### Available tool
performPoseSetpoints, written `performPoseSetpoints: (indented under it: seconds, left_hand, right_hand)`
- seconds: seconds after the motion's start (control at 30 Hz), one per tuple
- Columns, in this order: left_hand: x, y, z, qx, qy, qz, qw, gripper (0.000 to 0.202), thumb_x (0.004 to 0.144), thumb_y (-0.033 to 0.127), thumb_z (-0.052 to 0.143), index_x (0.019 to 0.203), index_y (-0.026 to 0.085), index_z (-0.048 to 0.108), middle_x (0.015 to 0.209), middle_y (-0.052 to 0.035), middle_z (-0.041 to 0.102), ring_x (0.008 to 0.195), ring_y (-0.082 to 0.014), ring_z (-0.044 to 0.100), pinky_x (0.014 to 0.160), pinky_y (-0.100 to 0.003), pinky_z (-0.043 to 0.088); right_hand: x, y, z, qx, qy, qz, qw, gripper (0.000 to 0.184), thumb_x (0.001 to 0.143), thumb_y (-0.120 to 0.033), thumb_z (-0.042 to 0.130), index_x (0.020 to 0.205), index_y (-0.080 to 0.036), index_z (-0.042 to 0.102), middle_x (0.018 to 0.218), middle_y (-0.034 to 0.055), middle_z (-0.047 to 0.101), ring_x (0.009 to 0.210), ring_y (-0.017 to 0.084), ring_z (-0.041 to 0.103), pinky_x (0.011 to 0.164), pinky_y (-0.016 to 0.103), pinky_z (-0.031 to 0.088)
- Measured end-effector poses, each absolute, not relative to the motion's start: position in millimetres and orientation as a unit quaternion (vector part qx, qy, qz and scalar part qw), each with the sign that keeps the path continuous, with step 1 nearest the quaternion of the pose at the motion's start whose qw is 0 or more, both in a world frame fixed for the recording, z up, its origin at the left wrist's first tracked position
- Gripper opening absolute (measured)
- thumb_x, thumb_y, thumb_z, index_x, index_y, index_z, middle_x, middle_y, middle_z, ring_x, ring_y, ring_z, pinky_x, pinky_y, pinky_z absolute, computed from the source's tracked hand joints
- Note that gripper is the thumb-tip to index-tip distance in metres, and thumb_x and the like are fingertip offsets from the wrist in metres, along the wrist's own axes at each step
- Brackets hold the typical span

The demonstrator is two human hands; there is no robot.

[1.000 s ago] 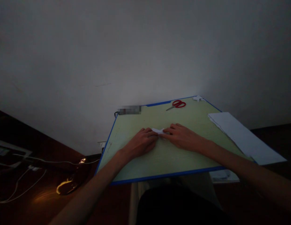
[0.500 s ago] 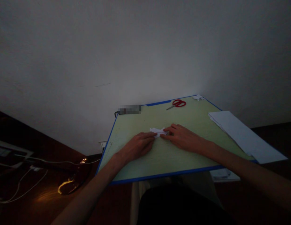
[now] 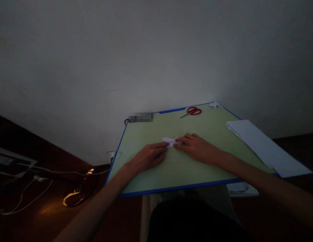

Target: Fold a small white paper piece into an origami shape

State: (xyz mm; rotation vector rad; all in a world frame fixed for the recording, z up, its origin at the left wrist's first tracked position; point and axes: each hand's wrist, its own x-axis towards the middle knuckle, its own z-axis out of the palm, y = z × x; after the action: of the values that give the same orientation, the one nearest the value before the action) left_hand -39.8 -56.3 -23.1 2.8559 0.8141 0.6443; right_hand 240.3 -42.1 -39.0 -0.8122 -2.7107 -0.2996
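Observation:
A small piece of folded white paper (image 3: 170, 140) lies near the middle of the pale green table top, with a crease line along it. My left hand (image 3: 151, 155) presses its fingertips together on the paper's left and near side. From the right, my right hand (image 3: 195, 148) has its thumb and fingers closed on the other end of the paper. The fingertips of both hands cover part of it, so the exact shape of the folds cannot be made out.
Red-handled scissors (image 3: 194, 111) lie at the table's far edge. A crumpled white scrap (image 3: 215, 105) sits in the far right corner. White paper sheets (image 3: 263, 148) overhang the right edge. A blurred-out object (image 3: 141, 117) lies far left. Cables (image 3: 70, 172) run across the floor.
The whole view has shifted slightly. Both hands stay on the folded paper, with hardly any visible movement of the fingers.

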Motion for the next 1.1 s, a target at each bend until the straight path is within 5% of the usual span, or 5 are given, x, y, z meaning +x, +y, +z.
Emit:
performPoseSetpoints:
  seconds: [0.27, 0.33, 0.77, 1.1]
  left_hand:
    - [-32.8, -47.6, -28.1, 0.915, 0.282, 0.276, 0.087, 0.027, 0.099, 0.017, 0.051, 0.118, 0.015, 0.069, 0.120, -0.0124, 0.073, 0.113, -0.0196, 0.069, 0.100, -0.040, 0.058]
    - [-28.3, -41.4, -28.8, 0.906, 0.309, 0.283, 0.067, 0.030, 0.099, 0.015, 0.050, 0.124, 0.014, 0.067, 0.129, -0.0142, 0.069, 0.118, -0.0204, 0.066, 0.102, -0.041, 0.056]
    - [-19.0, -45.1, -24.8, 0.915, 0.360, 0.179, -0.020, 0.036, 0.105, 0.035, 0.045, 0.126, 0.018, 0.069, 0.128, -0.0085, 0.072, 0.105, -0.0247, 0.058, 0.089, -0.044, 0.045]
    - [-12.6, -49.8, -20.7, 0.907, 0.381, 0.164, -0.071, 0.036, 0.105, 0.039, 0.043, 0.121, 0.023, 0.072, 0.125, -0.0057, 0.074, 0.099, -0.0259, 0.057, 0.082, -0.043, 0.039]
  right_hand:
    - [237.7, -47.0, -36.3, -0.292, -0.937, -0.078, 0.173, 0.043, 0.097, -0.008, 0.050, 0.138, -0.019, 0.060, 0.132, 0.0119, 0.069, 0.107, 0.027, 0.058, 0.090, 0.043, 0.043]
    - [237.5, -46.3, -33.4, -0.295, -0.937, -0.050, 0.182, 0.041, 0.097, -0.010, 0.051, 0.136, -0.018, 0.061, 0.129, 0.0126, 0.070, 0.108, 0.027, 0.058, 0.090, 0.043, 0.043]
    - [216.9, 0.1, -24.9, -0.308, -0.922, 0.117, 0.203, 0.024, 0.096, -0.016, 0.057, 0.109, -0.017, 0.077, 0.097, 0.0085, 0.066, 0.084, 0.018, 0.064, 0.079, 0.031, 0.048]
    - [230.4, -6.5, -10.4, -0.254, -0.957, 0.028, 0.137, 0.021, 0.096, -0.019, 0.058, 0.101, -0.019, 0.079, 0.090, 0.0075, 0.065, 0.080, 0.020, 0.061, 0.074, 0.032, 0.045]
